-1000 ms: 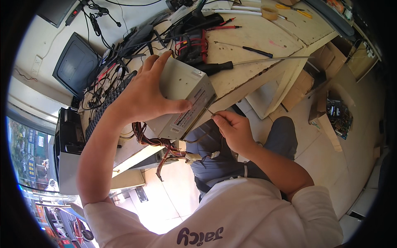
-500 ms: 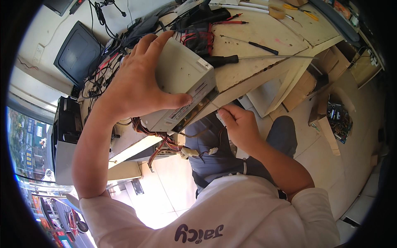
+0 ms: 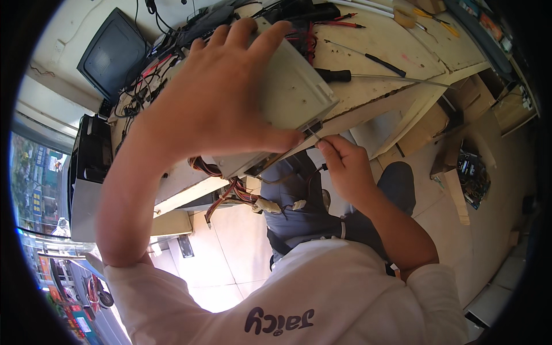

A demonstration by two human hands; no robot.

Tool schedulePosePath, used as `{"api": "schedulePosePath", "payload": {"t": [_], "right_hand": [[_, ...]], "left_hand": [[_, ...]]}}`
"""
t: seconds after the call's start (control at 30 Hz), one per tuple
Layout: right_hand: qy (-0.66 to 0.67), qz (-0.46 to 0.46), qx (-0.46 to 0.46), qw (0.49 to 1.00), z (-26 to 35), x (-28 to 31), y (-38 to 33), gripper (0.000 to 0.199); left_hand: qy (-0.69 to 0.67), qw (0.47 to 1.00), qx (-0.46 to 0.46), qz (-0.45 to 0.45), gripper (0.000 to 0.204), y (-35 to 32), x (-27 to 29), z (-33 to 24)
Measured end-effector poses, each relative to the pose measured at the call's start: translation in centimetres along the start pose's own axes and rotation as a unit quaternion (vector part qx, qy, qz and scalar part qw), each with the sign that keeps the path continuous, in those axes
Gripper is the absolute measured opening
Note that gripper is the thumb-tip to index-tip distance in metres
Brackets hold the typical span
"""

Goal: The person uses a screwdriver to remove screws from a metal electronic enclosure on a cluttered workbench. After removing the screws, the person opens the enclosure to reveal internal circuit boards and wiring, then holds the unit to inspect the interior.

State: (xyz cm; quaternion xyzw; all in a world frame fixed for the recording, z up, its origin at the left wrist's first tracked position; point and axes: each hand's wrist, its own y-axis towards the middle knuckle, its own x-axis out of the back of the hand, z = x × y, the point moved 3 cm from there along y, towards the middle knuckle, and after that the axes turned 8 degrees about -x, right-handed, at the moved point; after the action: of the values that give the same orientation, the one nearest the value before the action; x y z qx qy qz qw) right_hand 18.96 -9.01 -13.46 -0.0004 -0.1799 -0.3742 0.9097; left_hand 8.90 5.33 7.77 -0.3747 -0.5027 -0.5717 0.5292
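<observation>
Near the left end of the surface (image 3: pixel 420 49), a black screen (image 3: pixel 112 54) is standing by the wall, and black cords (image 3: pixel 137 95) are lying in a messy pile beside it. The left hand (image 3: pixel 213 92) is spreading wide and holding a grey metal box (image 3: pixel 296 86), with its fingers going over the top and its thumb pressing along the near side. Coloured wires (image 3: pixel 238 192) are hanging down by the surface's near edge. The box is sticking out over that edge. A thin tool (image 3: pixel 314 134) is reaching the box's open side, and the right hand (image 3: pixel 348 172) is pinching it between thumb and finger. A big screwdriver (image 3: pixel 339 76) is lying behind, its tip poking past the near edge. Toward the far right corner, yellow pliers (image 3: pixel 444 26) are resting
</observation>
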Motion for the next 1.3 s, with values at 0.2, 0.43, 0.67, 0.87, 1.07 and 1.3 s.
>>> {"api": "schedulePosePath", "payload": {"t": [0.2, 0.43, 0.67, 0.87, 1.07, 1.3], "right_hand": [[0.307, -0.079, 0.017, 0.948, -1.5, 2.5, -0.4, 0.016], [0.296, 0.053, 0.033, 0.953, 2.3, 3.3, 5.6, 0.022], [0.473, 0.088, -0.034, 0.876, 0.8, 2.1, 5.6, 0.023], [0.523, 0.115, -0.066, 0.842, 0.6, 1.7, 6.4, 0.027], [0.552, 0.159, -0.047, 0.817, -0.2, 2.1, 6.9, 0.036], [0.490, 0.112, -0.139, 0.853, 1.9, 3.0, 8.2, 0.057]], "left_hand": [[0.006, 0.999, -0.026, 0.042, 0.102, 3.2, 0.9, -0.5], [-0.025, 0.996, -0.027, 0.077, 0.090, 6.9, 2.1, -1.5], [-0.145, 0.987, -0.003, 0.068, 0.082, 8.6, 4.0, -0.1], [-0.387, 0.912, 0.122, -0.059, 0.079, 0.8, -1.6, 10.9], [-0.417, 0.904, 0.072, -0.063, 0.071, -1.5, -1.2, 10.5], [-0.549, 0.821, -0.017, -0.157, 0.050, -4.5, -1.1, 8.1]]}}
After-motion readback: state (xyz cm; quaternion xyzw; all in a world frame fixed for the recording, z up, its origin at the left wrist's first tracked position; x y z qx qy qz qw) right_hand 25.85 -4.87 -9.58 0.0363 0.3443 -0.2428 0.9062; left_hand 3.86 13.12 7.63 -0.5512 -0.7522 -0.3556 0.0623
